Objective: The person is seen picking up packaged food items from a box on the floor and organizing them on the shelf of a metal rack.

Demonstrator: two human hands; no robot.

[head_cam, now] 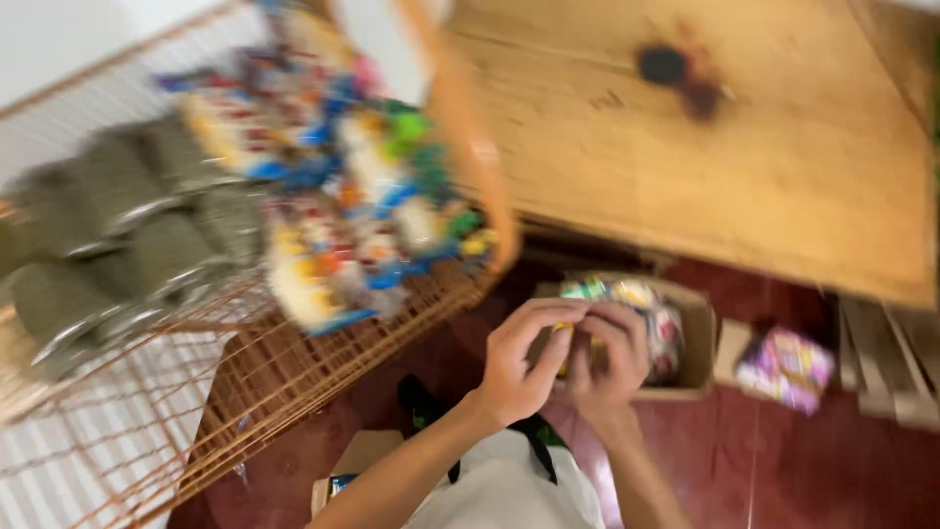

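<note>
Low centre of frame, my left hand (519,358) and right hand (609,364) pinch a small packet (566,338) together above the box (697,338), so next I'd judge a steady grip matters.

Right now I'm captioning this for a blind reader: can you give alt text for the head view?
Two bare hands, left hand and right hand, meet on a small yellow packet above a cardboard box of colourful packets. Beside them stand a wire rack of bright packets and a wooden table.

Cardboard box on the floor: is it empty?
No. The cardboard box holds colourful packets, and both hands, left hand and right hand, are working right in front of it.
</note>
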